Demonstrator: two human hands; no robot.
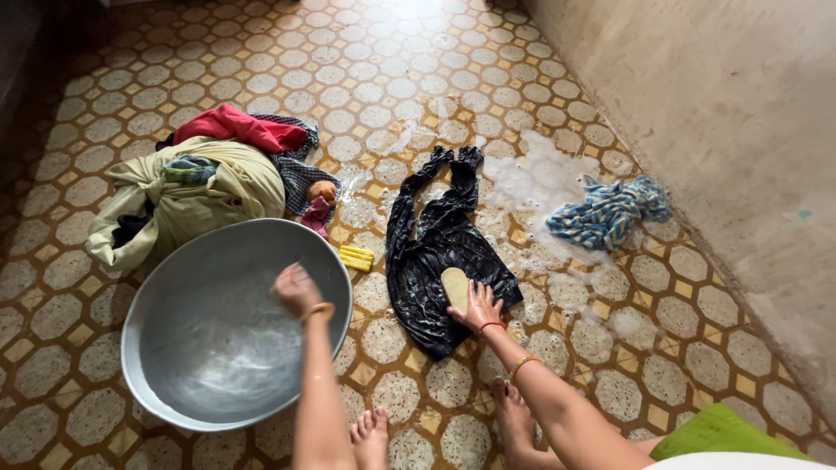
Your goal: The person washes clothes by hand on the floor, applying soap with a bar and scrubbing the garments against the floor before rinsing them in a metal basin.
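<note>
With the right hand point(477, 305) pressing a pale brush point(455, 287) flat on the wet black garment point(440, 239) just right of the metal basin point(174, 365), and the left hand point(296, 289) loosely curled, empty, in the basin, bare feet point(370, 435) may slip on the foam-covered floor tiles point(540, 183).

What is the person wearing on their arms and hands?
Both arms are bare, with no sleeves or gloves. The left hand has a golden bangle at the wrist. The right hand has a thin red thread at the wrist and an orange bangle higher up.
</note>
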